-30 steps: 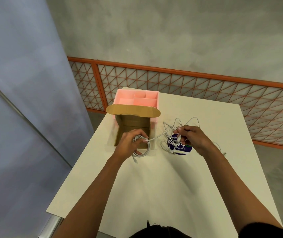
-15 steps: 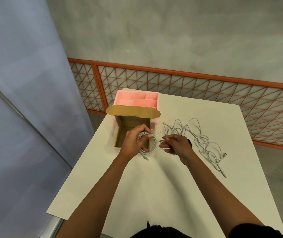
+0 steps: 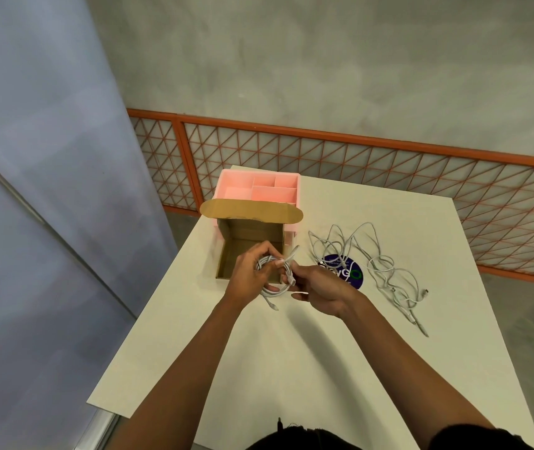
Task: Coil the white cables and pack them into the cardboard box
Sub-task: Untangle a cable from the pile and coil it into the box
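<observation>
wall (image 3: 324,60) — grey concrete | railing (image 3: 356,140) — orange lattice | table (image 3: 291,368) white

1. A pink divided tray (image 3: 259,190) stands near the white table (image 3: 291,352)'s far left corner
2. A round dark-blue sticker (image 3: 355,276) lies flat on the table
3. An orange lattice railing (image 3: 389,164) runs behind, below a grey wall (image 3: 324,60)

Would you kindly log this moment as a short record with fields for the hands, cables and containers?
left hand: grips the coiled cable by the cardboard box's near edge
right hand: pinches the coiled cable's free end
loose cables: tangled on the table, right of the box
cardboard box: open, flap up
pink organiser: behind the box, compartments look bare
sticker: round, on the table, partly hidden by the right hand
</observation>
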`<state>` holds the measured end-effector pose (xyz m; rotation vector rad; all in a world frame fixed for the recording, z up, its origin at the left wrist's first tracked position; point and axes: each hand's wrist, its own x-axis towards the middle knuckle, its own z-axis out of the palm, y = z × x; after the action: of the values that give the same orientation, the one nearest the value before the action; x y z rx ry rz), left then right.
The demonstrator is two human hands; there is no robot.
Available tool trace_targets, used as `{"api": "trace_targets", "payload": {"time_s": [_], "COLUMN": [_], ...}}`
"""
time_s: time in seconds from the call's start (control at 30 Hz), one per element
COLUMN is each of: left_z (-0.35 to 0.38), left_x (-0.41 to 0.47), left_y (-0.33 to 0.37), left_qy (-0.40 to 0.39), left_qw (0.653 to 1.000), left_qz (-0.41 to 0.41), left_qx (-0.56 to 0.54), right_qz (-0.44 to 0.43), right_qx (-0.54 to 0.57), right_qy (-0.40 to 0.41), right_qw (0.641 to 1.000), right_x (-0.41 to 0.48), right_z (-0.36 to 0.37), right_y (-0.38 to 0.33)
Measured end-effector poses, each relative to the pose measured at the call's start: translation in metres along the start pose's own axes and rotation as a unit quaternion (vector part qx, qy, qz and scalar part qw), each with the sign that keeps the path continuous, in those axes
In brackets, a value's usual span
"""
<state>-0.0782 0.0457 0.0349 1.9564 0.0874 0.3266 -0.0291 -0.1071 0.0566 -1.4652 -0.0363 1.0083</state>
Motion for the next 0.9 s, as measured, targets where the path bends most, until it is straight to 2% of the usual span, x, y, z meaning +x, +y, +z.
{"api": "trace_targets", "payload": {"time_s": [0.13, 0.27, 0.33, 0.5, 0.7, 0.9], "left_z": [0.002, 0.003, 0.003, 0.002, -0.002, -0.009], "left_x": [0.0, 0.0, -0.002, -0.005, -0.005, -0.003], "left_y": [-0.005, -0.02, -0.027, -0.029, -0.033, -0.034], "left_qy": [0.008, 0.022, 0.032, 0.038, 0.044, 0.052], "left_qw": [1.0, 0.999, 0.998, 0.998, 0.998, 0.997], "left_qz": [0.007, -0.012, -0.027, -0.024, -0.007, -0.011], "left_qx": [0.016, 0.036, 0.037, 0.043, 0.047, 0.05], "right_qz": [-0.033, -0.038, -0.014, 0.053, 0.026, -0.002], "right_qx": [-0.068, -0.124, -0.119, -0.084, -0.253, -0.364], "right_qy": [-0.012, 0.06, 0.066, -0.023, -0.101, -0.134], "right_qw": [0.997, 0.99, 0.991, 0.995, 0.962, 0.922], "right_x": [-0.002, -0.003, -0.005, -0.011, -0.012, -0.022], "right_z": [0.0, 0.001, 0.002, 0.006, 0.005, -0.003], "right_y": [-0.002, -0.014, -0.021, -0.027, -0.025, -0.031]}}
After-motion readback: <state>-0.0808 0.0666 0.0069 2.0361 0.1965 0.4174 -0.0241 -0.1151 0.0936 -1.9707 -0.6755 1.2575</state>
